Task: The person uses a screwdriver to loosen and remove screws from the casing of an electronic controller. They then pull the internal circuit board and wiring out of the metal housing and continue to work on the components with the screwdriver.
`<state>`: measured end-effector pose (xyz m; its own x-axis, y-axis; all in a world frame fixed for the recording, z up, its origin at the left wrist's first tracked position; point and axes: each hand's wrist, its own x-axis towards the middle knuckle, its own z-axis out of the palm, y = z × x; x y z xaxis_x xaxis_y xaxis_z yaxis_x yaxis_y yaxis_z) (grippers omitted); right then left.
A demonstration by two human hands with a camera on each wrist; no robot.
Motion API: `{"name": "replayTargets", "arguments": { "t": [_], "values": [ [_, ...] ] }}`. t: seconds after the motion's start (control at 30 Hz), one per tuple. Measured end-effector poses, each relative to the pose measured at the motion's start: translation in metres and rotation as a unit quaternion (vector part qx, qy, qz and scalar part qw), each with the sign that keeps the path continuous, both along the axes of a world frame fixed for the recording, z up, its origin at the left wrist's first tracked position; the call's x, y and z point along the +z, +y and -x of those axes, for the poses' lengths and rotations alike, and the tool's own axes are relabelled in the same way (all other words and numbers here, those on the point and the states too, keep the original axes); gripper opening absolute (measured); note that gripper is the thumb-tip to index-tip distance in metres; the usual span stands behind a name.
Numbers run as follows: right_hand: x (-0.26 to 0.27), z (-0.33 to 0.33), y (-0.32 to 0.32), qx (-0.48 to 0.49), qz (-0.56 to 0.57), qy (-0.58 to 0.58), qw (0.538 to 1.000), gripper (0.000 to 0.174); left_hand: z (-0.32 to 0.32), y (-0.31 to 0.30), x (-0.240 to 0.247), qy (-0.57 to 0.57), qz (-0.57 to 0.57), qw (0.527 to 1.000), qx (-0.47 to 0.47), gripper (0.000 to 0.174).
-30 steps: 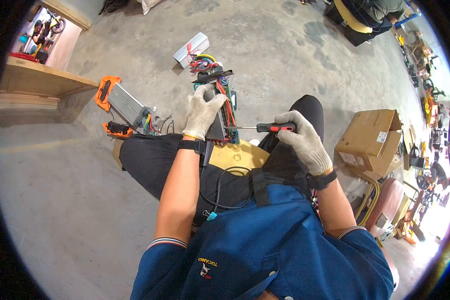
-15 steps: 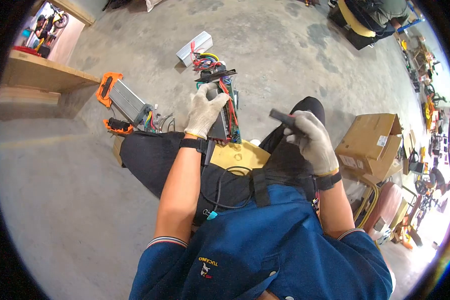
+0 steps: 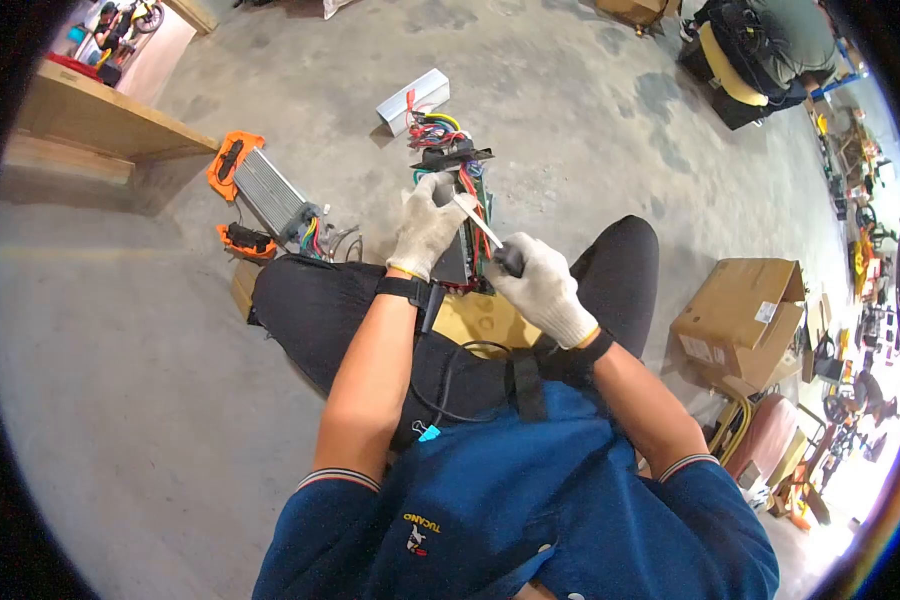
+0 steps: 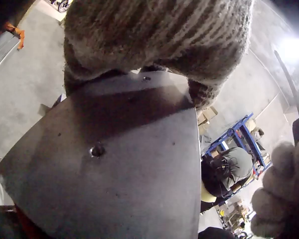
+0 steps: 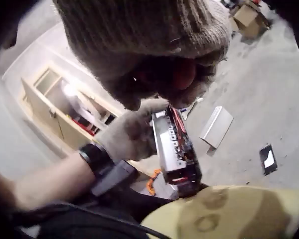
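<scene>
My gloved left hand (image 3: 425, 228) grips an electronics unit (image 3: 454, 262) with a flat metal plate, a green circuit board and red wires, held above the yellow seat between the knees. In the left wrist view its metal plate (image 4: 134, 169) shows a screw hole. Wrapped in my gloved right hand (image 3: 545, 288) is a screwdriver (image 3: 509, 261) with a dark handle. Its pale shaft slants up and left across the unit, its end close by the left thumb. The right wrist view shows the handle's reddish part (image 5: 183, 75) under the curled fingers.
A silver metal casing (image 3: 413, 101) lies on the floor beyond a wire bundle (image 3: 436, 130). At left sits a finned grey unit (image 3: 273, 195) with orange end parts. A cardboard box (image 3: 738, 312) stands at right, near the knee. A wooden ledge (image 3: 120, 120) juts in at left.
The right hand drew back from the unit with the screwdriver, turned it, then came in left, so the shaft now slants up toward the left hand. The left hand keeps its grip.
</scene>
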<state>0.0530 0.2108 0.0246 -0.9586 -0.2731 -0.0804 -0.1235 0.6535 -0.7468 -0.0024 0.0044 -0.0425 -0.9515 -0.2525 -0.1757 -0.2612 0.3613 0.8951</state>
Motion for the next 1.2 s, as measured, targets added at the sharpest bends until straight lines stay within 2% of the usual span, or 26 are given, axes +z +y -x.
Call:
{"name": "replayTargets", "arguments": {
  "t": [0.03,0.1,0.13,0.23,0.27,0.33,0.43,0.53,0.63,0.7,0.77,0.83,0.87,0.97,1.03,1.1,1.2],
  "values": [
    [-0.008,0.001,-0.002,0.003,0.0,0.0,1.0,0.031,0.0,0.0,0.007,0.0,0.0,1.0,0.003,0.055],
    [-0.018,0.006,-0.006,0.093,-0.017,0.087,0.992,0.028,0.001,0.002,0.016,-0.024,-0.01,1.0,0.001,0.054],
    [-0.023,0.008,-0.008,0.104,-0.02,0.079,0.991,0.03,0.002,0.003,0.016,-0.038,-0.063,0.997,0.007,0.055],
    [-0.036,0.014,-0.015,0.13,-0.019,0.11,0.985,0.033,0.001,0.005,0.022,-0.027,-0.102,0.994,0.008,0.055],
    [-0.04,0.015,-0.017,0.132,-0.018,0.111,0.985,0.033,0.002,0.004,0.015,-0.013,-0.005,1.0,0.008,0.058],
    [-0.043,0.016,-0.018,0.155,-0.034,0.124,0.979,0.036,0.002,0.002,0.025,-0.035,-0.006,0.999,0.002,0.059],
    [-0.044,0.012,-0.021,0.142,-0.041,0.157,0.976,0.039,0.0,0.003,0.029,-0.058,-0.019,0.998,-0.001,0.06],
    [-0.048,0.012,-0.023,0.134,-0.042,0.155,0.978,0.04,0.0,0.004,0.029,-0.041,0.037,0.998,0.016,0.064],
    [-0.049,0.012,-0.024,0.132,-0.043,0.158,0.978,0.041,0.001,0.003,0.033,-0.065,-0.009,0.998,0.001,0.066],
    [-0.052,0.013,-0.025,0.131,-0.033,0.166,0.977,0.041,-0.001,0.006,0.036,-0.074,0.053,0.996,0.021,0.066],
    [-0.054,0.014,-0.024,0.127,-0.025,0.173,0.976,0.041,-0.001,0.005,0.04,-0.082,0.049,0.995,0.013,0.068],
    [-0.051,0.014,-0.025,0.13,-0.025,0.159,0.978,0.039,-0.003,0.006,0.046,-0.072,0.032,0.997,0.02,0.066],
    [-0.049,0.013,-0.026,0.126,-0.041,0.13,0.983,0.038,-0.002,0.006,0.043,-0.069,0.078,0.994,0.02,0.064],
    [-0.059,0.011,-0.024,0.123,-0.021,0.135,0.983,0.036,-0.001,0.004,0.048,-0.059,0.031,0.998,0.001,0.062],
    [-0.056,0.012,-0.024,0.126,-0.021,0.154,0.98,0.036,-0.002,0.005,0.044,-0.043,0.08,0.996,0.007,0.06],
    [-0.058,0.012,-0.024,0.133,-0.018,0.159,0.978,0.035,-0.001,0.004,0.043,-0.046,0.034,0.998,0.004,0.059],
    [-0.062,0.012,-0.026,0.133,-0.023,0.174,0.976,0.038,-0.001,0.005,0.039,-0.023,0.037,0.999,0.019,0.057]
  ]
}}
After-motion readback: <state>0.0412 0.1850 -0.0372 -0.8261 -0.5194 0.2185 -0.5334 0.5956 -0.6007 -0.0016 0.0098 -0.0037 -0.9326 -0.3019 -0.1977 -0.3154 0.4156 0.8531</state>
